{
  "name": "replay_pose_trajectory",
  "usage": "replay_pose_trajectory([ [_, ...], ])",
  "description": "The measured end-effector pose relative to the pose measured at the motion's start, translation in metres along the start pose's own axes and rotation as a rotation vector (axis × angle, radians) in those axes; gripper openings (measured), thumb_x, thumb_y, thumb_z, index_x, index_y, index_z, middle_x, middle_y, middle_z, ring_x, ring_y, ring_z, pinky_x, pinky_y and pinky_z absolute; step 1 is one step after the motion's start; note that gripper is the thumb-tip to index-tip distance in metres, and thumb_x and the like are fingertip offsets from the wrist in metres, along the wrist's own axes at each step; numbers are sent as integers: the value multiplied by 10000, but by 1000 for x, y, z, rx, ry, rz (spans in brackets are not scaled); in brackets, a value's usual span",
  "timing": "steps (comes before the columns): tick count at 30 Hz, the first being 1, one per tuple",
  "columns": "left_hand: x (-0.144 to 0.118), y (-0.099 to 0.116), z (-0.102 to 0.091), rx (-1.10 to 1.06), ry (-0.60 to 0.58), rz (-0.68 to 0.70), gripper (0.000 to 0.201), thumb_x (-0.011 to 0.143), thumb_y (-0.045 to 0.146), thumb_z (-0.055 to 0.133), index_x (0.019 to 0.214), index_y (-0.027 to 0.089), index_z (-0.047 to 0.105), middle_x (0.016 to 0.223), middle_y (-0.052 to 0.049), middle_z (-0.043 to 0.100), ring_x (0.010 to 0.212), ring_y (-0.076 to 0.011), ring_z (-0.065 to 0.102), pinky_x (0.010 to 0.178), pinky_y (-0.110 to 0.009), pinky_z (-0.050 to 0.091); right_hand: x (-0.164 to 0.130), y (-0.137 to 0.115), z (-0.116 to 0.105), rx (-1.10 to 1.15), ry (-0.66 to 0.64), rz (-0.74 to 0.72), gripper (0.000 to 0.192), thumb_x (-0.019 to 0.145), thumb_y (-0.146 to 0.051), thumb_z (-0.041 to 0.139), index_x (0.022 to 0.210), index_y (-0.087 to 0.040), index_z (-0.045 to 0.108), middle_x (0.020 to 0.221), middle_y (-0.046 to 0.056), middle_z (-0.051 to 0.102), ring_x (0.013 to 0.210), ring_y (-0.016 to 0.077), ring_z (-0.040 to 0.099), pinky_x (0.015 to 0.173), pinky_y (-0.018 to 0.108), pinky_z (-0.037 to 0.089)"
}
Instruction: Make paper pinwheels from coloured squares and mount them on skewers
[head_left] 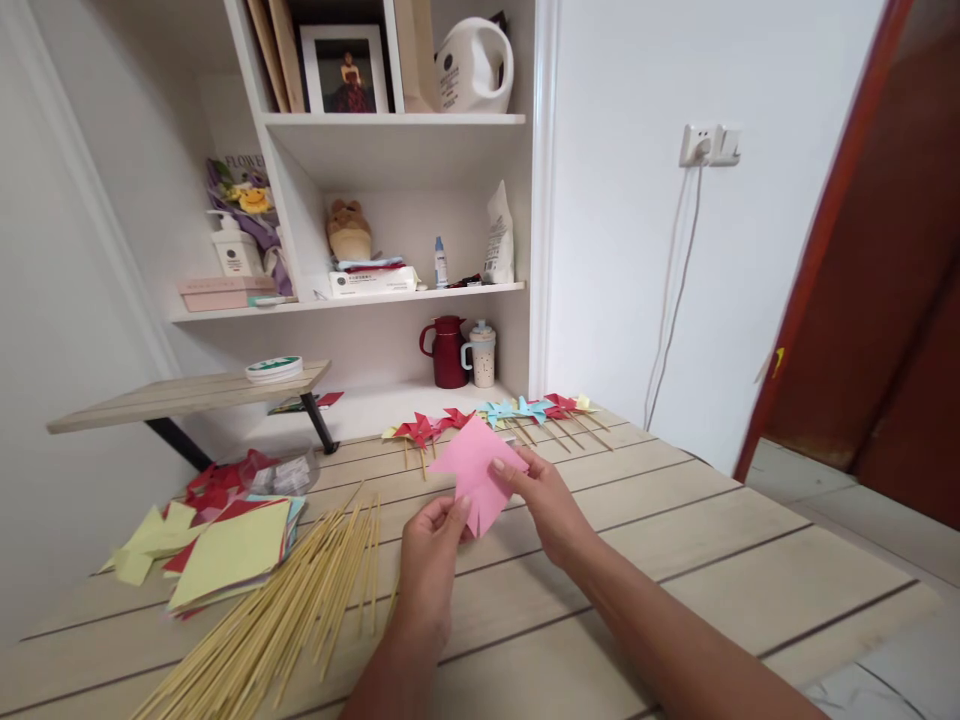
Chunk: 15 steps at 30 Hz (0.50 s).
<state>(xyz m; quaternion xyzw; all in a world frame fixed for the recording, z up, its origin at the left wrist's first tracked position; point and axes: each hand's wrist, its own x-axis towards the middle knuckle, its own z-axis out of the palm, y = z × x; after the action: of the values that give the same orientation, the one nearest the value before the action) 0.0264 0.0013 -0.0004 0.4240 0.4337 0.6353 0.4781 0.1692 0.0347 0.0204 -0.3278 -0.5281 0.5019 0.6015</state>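
Observation:
A pink paper square (480, 465) with slits cut in from its corners is held up above the table, turned like a diamond. My left hand (431, 550) pinches its lower left edge between thumb and fingers. On the right side, my right hand (546, 495) grips it, thumb on the front face and fingers behind. Past the paper lie several finished paper pinwheels on sticks, among them a red pinwheel (420, 428) and a light blue pinwheel (532, 408). A spread of thin wooden sticks (300, 590) rests left of my left hand.
Stacked coloured paper squares (232, 555) and cut yellow paper pieces (154, 540) lie at the left. Red paper pieces (225, 480) and a clear container (292, 472) sit near a small raised shelf (180, 395) bearing a white roll (274, 370). A dark red jug (450, 355) stands behind.

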Motion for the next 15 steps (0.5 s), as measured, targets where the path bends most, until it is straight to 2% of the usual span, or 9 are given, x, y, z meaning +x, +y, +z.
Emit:
replay_pose_trajectory([
  [3, 0, 2, 0, 49, 1, 19, 278, 670, 425, 805, 670, 158, 729, 613, -7, 649, 583, -120, 518, 604, -229, 400, 1, -4, -4, -1, 0, -28, 336, 780, -502, 699, 866, -178, 675, 811, 22, 667, 724, 161, 554, 674, 275, 416],
  [6, -1, 3, 0, 121, -39, 30, 262, 700, 395, 782, 615, 163, 696, 548, 9, 601, 567, -124, 506, 598, -231, 386, 3, -6, -8, -2, -6, -21, 350, 731, -465, 752, 925, -180, 691, 867, 32, 685, 761, 171, 573, 689, 278, 419],
  [8, -1, 3, 0, 169, -64, 29, 256, 711, 379, 769, 600, 163, 686, 536, 9, 593, 570, -130, 513, 603, -235, 385, 4, -6, -10, -23, -21, 14, 347, 695, -447, 775, 875, -160, 703, 815, 37, 685, 711, 169, 564, 647, 276, 404],
  [11, 0, 2, 1, 174, -71, 26, 222, 707, 372, 764, 663, 160, 712, 622, -16, 658, 628, -156, 563, 633, -248, 410, 4, -4, -10, -63, -33, 48, 325, 684, -446, 767, 759, -137, 701, 689, 25, 657, 620, 149, 523, 599, 271, 368],
  [15, 0, 2, 2, 133, -61, 30, 230, 703, 361, 762, 805, 156, 743, 766, -52, 723, 737, -196, 620, 695, -273, 448, 3, -2, -7, -62, -51, 61, 310, 673, -424, 774, 768, -136, 710, 685, 15, 663, 618, 143, 526, 608, 269, 369],
])
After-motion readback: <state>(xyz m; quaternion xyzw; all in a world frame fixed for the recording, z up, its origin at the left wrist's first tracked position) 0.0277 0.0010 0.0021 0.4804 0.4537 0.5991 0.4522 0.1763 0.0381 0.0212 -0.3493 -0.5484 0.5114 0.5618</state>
